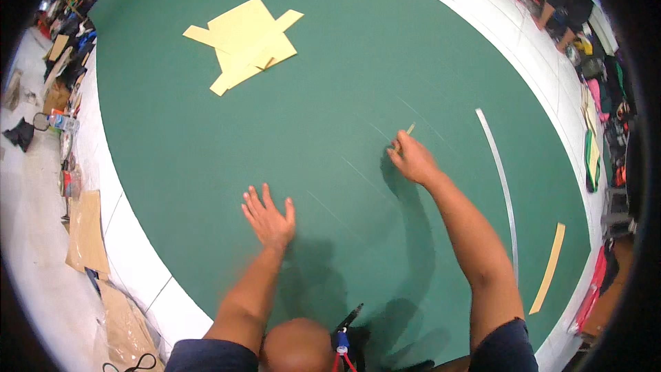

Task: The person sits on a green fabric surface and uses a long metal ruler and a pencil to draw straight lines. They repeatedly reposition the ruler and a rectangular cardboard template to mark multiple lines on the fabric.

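A large green sheet of smooth material is spread out below me, with several thin pale lines across its middle. My left hand lies flat on it, fingers spread and holding nothing. To the right and farther away, my right hand is closed around a thin yellowish pencil at the pale lines; its lower end is mostly hidden by the fingers. Right of that hand lies a long silver metal ruler. Beyond it is a narrow yellow card strip.
Yellow card pieces lie overlapped at the far left of the sheet. White floor tiles border it. Brown plastic-wrapped sheets and clutter line the left; piled goods and another person are at the right. A black-and-blue object stands near me.
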The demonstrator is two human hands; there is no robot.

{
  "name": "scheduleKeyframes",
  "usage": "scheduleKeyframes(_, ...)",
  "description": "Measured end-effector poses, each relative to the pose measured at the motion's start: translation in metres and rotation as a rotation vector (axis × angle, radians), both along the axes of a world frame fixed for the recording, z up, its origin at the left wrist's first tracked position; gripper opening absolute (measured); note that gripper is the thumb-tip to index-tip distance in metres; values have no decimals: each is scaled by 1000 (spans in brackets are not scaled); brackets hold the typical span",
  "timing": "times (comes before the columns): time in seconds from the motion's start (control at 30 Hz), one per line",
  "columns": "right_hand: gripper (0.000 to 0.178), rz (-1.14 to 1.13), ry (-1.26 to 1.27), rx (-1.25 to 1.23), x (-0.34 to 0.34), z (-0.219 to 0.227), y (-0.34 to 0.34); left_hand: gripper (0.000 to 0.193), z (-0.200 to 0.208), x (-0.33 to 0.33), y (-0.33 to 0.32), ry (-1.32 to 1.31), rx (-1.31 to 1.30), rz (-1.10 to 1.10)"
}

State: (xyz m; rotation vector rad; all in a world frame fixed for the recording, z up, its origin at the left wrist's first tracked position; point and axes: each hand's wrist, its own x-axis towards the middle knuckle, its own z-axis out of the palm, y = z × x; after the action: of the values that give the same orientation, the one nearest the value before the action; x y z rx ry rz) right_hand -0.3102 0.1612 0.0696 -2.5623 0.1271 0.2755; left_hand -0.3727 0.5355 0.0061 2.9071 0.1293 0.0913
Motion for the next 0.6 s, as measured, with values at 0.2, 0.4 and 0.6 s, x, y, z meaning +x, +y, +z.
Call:
scheduleKeyframes(0.2,31,-18,-94,54,183,-30,96,74,5,6,0,-34,-102,-56)
scheduleKeyframes(0.4,34,-43,-206,78,303,-47,171,76,5,11,4,75,-62,-26)
scheduleKeyframes(0.6,42,-250,-158,-13,364,-45,212,77,22,19,9,276,-133,3)
